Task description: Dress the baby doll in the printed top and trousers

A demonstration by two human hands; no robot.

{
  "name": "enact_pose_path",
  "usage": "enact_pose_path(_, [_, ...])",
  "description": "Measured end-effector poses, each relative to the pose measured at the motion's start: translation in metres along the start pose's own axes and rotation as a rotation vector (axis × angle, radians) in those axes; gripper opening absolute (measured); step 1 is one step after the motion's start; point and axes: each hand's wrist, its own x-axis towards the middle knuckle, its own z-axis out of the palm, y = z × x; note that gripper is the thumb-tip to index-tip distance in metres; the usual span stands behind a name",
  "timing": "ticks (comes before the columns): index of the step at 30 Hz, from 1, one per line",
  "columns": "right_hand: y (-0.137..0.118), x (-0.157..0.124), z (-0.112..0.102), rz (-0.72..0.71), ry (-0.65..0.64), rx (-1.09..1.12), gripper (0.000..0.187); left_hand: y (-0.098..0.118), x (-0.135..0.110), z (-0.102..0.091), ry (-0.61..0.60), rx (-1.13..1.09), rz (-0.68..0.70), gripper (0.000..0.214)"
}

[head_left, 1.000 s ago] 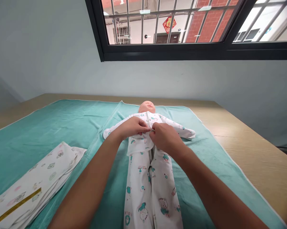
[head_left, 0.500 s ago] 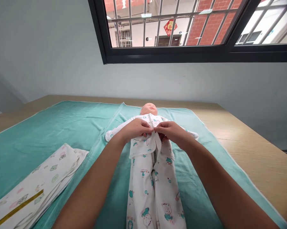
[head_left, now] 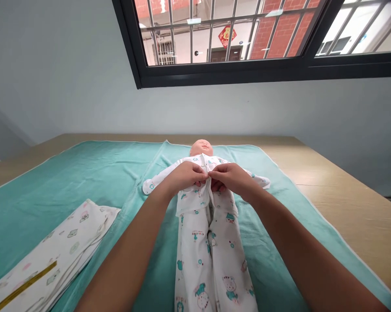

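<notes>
Right hand (head_left: pixel 232 177) uncurled since earlier; it and left hand (head_left: pixel 185 176) pinch shirt front (head_left: pixel 198 198); trouser lettering (head_left: pixel 197 232) unreadable.

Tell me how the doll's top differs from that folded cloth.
The top is worn by the doll; the cloth lies folded on the teal sheet. The left hand and right hand pinch the top's front; neither touches the cloth. A yellow strip lies on the cloth, not the top. Both are white with printed figures.

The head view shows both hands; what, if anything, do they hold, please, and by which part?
The left hand and right hand pinch the white, teal-printed cloth top by its front edges, about midway down.
</notes>
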Motion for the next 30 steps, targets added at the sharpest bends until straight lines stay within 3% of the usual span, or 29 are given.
enact_pose_path(4, [-0.001, -0.001, -0.011, -0.026, -0.171, 0.036, 0.014, 0.000, 0.002, -0.002, 0.003, 0.009, -0.025, 0.018])
enact_pose_path(6, [0.001, 0.000, -0.013, -0.047, -0.197, 0.024, 0.012, 0.000, 0.003, -0.002, 0.002, -0.003, -0.043, 0.016])
enact_pose_path(12, [0.008, 0.005, -0.005, -0.097, -0.093, -0.129, 0.009, 0.001, 0.003, 0.003, 0.013, -0.081, -0.088, 0.010])
enact_pose_path(23, [0.014, 0.002, 0.007, -0.247, 0.048, -0.241, 0.013, 0.000, 0.004, 0.008, 0.058, -0.069, -0.067, 0.026])
enact_pose_path(30, [0.016, 0.005, 0.000, -0.228, -0.073, -0.120, 0.014, -0.002, 0.004, 0.009, 0.086, -0.177, -0.023, 0.023])
